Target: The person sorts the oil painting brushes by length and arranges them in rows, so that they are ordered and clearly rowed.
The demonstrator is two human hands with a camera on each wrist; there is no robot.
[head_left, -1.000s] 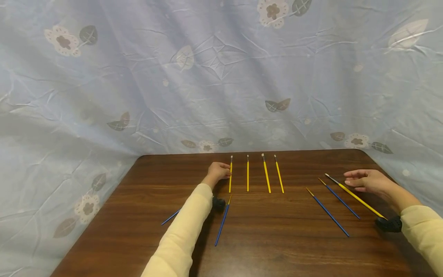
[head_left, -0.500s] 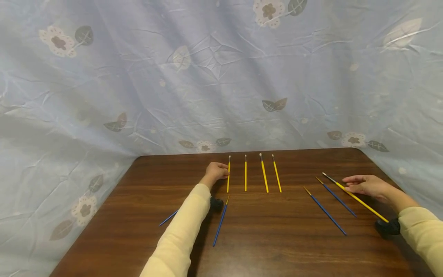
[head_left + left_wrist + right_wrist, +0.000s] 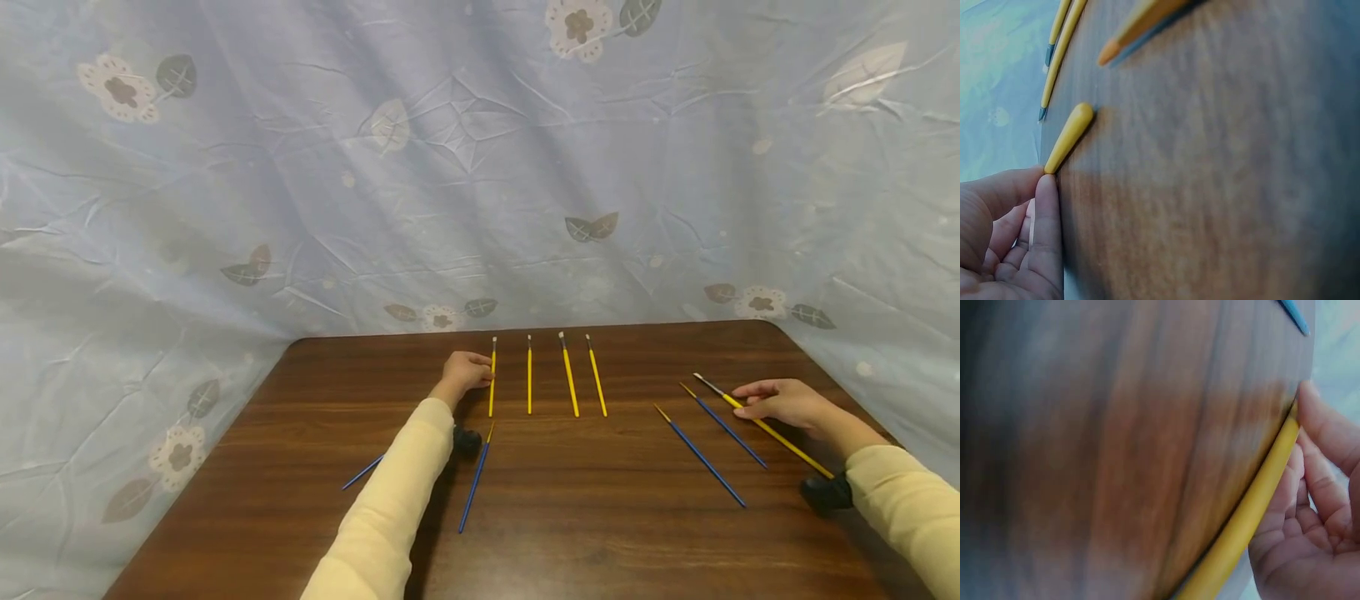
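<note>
Left hand (image 3: 467,372) far out toward the back of the table (image 3: 585,517), thumb and finger pinched together on the handle of a yellow brush (image 3: 492,393) — with the rounded handle end poking out past the fingertips in the left wrist view. Pale bristles aimed at the pale cloth (image 3: 465,208) behind, printed with flowers and leaves. To the right of that, three more yellow brushes (image 3: 569,379) in a row, well apart from both hands, pale tips also toward the cloth.

Right hand (image 3: 791,403) at the right side of the table, likewise pinching, with thumb and fingers on the handle of a second yellow brush (image 3: 783,437). Slanted, pale tip away and to the left, handle end down by the black wrist gear (image 3: 827,492) — touching or only near it, cannot tell. Just to the left, a blue brush (image 3: 725,427) and then another blue brush (image 3: 702,458), both slanted much the same way, brown tips pointing away.

Close to the left sleeve (image 3: 397,492), on its right, a third blue brush (image 3: 474,487); on its left, a fourth blue brush (image 3: 363,472), partly hidden under the arm
</note>
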